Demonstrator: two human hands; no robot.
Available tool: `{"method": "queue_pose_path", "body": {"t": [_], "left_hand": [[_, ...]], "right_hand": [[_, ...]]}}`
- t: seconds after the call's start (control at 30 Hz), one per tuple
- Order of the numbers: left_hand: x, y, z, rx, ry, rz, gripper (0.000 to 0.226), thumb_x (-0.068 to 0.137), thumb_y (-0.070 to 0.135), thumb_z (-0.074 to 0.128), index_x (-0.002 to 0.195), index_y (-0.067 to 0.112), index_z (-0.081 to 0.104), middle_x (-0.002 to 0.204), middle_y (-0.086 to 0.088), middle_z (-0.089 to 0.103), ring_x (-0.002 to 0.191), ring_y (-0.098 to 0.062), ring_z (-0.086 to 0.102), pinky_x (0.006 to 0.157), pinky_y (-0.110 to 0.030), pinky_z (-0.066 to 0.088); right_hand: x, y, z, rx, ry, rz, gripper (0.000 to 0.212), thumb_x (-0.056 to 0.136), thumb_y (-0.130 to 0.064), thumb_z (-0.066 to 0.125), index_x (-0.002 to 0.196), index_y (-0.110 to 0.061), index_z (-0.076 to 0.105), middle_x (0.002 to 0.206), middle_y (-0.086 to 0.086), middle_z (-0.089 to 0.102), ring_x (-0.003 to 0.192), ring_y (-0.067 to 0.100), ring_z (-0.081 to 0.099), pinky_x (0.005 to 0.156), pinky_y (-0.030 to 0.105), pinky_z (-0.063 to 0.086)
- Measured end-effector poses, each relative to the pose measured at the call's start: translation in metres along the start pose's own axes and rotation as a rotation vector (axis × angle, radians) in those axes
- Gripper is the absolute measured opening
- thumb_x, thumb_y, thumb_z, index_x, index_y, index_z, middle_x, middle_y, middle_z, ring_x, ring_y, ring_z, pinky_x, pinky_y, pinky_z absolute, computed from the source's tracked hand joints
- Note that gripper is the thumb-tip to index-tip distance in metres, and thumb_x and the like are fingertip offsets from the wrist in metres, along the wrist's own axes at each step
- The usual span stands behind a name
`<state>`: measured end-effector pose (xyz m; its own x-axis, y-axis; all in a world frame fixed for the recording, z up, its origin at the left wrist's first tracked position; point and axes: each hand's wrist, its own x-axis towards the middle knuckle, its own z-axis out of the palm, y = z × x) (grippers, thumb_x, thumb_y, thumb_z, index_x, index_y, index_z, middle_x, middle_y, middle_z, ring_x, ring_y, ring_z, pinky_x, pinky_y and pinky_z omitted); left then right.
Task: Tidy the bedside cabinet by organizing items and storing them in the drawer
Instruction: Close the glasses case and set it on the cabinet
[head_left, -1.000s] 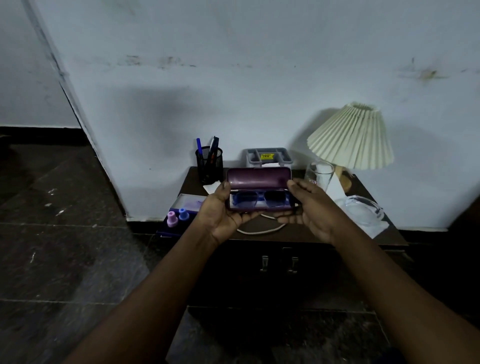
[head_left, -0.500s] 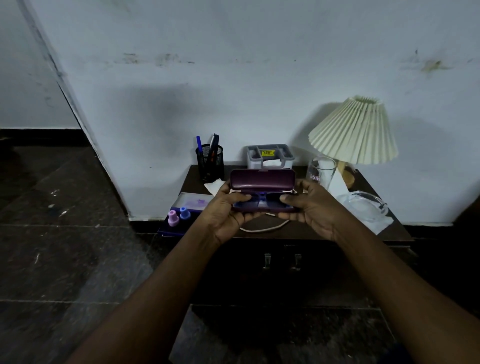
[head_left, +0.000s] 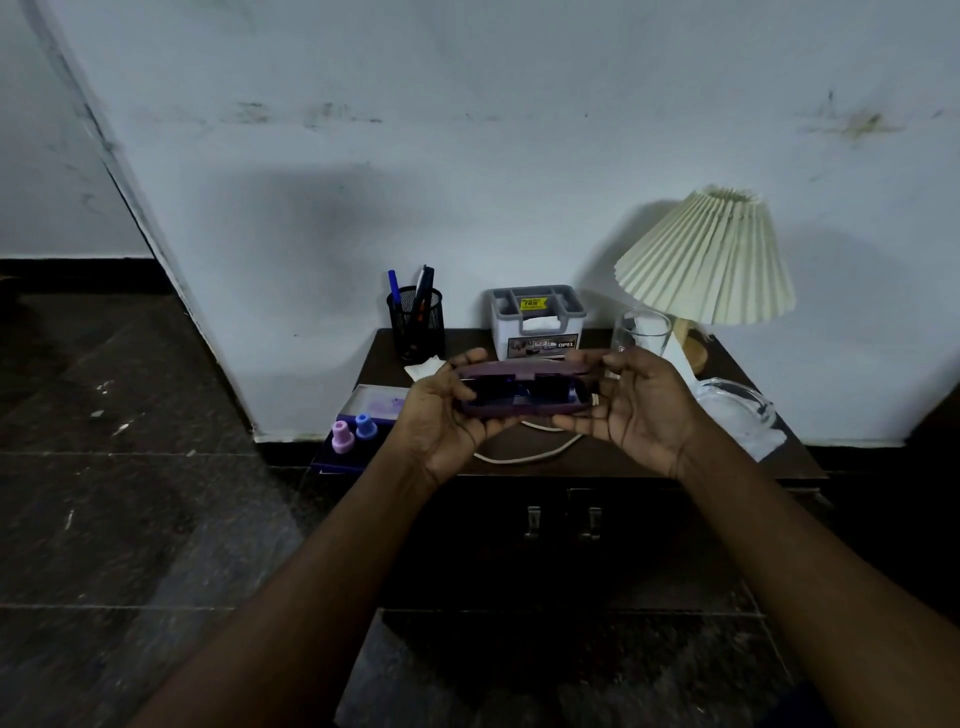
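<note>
Leftmost, a purple box (head_left: 363, 410) overhangs the edge of the bedside cabinet's dark surface (head_left: 623, 462), with a pink bottle (head_left: 342, 437) and a blue bottle (head_left: 365, 426) standing on its near end. Behind it, a black mesh pen cup (head_left: 415, 325) holds several pens against the wall. The left hand (head_left: 447, 415) curls round the left end of a purple glasses case (head_left: 524, 370), held level in the air above the surface. Its lid is lowered almost onto the base, leaving a narrow gap through which dark sunglasses (head_left: 519, 391) show. A grey-topped tissue box (head_left: 537, 325) stands behind the case, and a white cord (head_left: 530, 457) loops on the surface beneath it. The right hand (head_left: 639, 410) grips the case's right end, fingers on the lid and thumb below. Further right are a drinking glass (head_left: 641, 330), a pleated lamp (head_left: 706, 254) and a glass ashtray (head_left: 737, 402).
</note>
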<state>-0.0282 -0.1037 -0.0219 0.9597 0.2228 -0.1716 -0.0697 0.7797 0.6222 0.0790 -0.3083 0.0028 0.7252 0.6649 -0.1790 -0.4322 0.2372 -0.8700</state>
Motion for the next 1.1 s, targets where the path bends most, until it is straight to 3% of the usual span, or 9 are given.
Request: {"method": "queue_pose_path", "body": {"t": [0.13,0.27,0.43,0.6,0.8,0.87,0.93,1.0,1.1], "left_hand": [[-0.003,0.003,0.002,-0.058,-0.029,-0.013,0.031,0.090,0.017,0.046,0.112,0.005,0.064,0.135,-0.029,0.062,0.129,-0.051,0.056,0.097,-0.073,0.049],[-0.002,-0.003,0.010,0.085,0.061,0.019,0.022,0.090,0.008,0.070,0.111,0.010,0.064,0.132,-0.027,0.065,0.117,-0.043,0.066,0.082,-0.059,0.062],[0.003,-0.010,0.009,0.133,0.141,0.077,0.051,0.084,-0.016,0.067,0.122,0.016,0.059,0.133,-0.024,0.061,0.112,-0.040,0.066,0.069,-0.044,0.065],[0.004,-0.010,0.016,0.067,0.168,0.059,0.054,0.086,-0.019,0.063,0.127,0.015,0.055,0.134,-0.025,0.059,0.114,-0.041,0.065,0.085,-0.054,0.062],[-0.003,-0.011,0.020,0.122,0.108,-0.027,0.037,0.094,0.003,0.065,0.131,0.010,0.059,0.128,-0.024,0.067,0.115,-0.040,0.068,0.092,-0.052,0.061],[-0.002,-0.013,0.020,0.380,0.174,0.029,0.022,0.099,0.017,0.065,0.121,0.014,0.066,0.126,-0.018,0.070,0.110,-0.031,0.071,0.091,-0.050,0.062],[0.002,-0.016,0.010,1.017,0.286,0.251,0.011,0.100,0.027,0.065,0.110,0.023,0.069,0.115,-0.003,0.074,0.102,-0.019,0.070,0.095,-0.049,0.060],[0.005,-0.018,-0.004,1.664,0.216,0.464,0.015,0.098,0.036,0.064,0.110,0.029,0.069,0.114,0.007,0.072,0.111,-0.020,0.063,0.099,-0.045,0.052],[0.010,-0.025,-0.012,2.118,0.016,0.338,0.035,0.093,0.056,0.057,0.118,0.033,0.065,0.126,0.004,0.066,0.123,-0.027,0.051,0.102,-0.050,0.037]], "right_hand": [[0.004,0.004,0.003,-0.046,0.087,-0.017,0.030,0.103,-0.037,0.058,0.104,-0.009,0.067,0.102,0.013,0.075,0.091,0.036,0.076,0.071,0.048,0.064],[0.009,0.013,0.005,-0.128,0.106,-0.066,0.002,0.101,-0.014,0.064,0.101,-0.013,0.063,0.109,0.015,0.071,0.082,0.029,0.079,0.064,0.042,0.064],[0.011,0.017,0.010,-0.233,0.170,-0.129,0.039,0.092,0.006,0.071,0.123,-0.010,0.053,0.123,0.018,0.062,0.096,0.038,0.076,0.065,0.044,0.065],[0.007,0.007,0.009,-0.314,0.094,-0.158,0.036,0.091,0.003,0.073,0.121,-0.010,0.060,0.122,0.011,0.064,0.085,0.025,0.078,0.066,0.040,0.065],[-0.012,-0.011,-0.021,-0.929,-0.035,-0.263,0.052,0.078,-0.014,0.090,0.123,-0.028,0.070,0.115,-0.005,0.073,0.097,0.008,0.069,0.079,0.022,0.059],[-0.023,-0.025,-0.040,-0.969,-0.027,-0.247,0.052,0.076,-0.013,0.091,0.119,-0.034,0.073,0.114,-0.009,0.075,0.098,0.002,0.070,0.083,0.019,0.058],[-0.034,-0.041,-0.062,-1.057,0.007,-0.223,0.051,0.074,-0.016,0.092,0.111,-0.045,0.074,0.112,-0.019,0.073,0.095,-0.005,0.069,0.080,0.013,0.056],[-0.043,-0.053,-0.082,-1.156,0.039,-0.164,0.054,0.073,-0.024,0.093,0.116,-0.047,0.071,0.112,-0.020,0.072,0.086,-0.004,0.071,0.071,0.015,0.056],[-0.050,-0.056,-0.103,-1.268,0.055,-0.102,0.061,0.074,-0.029,0.093,0.128,-0.035,0.067,0.115,-0.013,0.073,0.072,0.007,0.071,0.058,0.016,0.053]]}}
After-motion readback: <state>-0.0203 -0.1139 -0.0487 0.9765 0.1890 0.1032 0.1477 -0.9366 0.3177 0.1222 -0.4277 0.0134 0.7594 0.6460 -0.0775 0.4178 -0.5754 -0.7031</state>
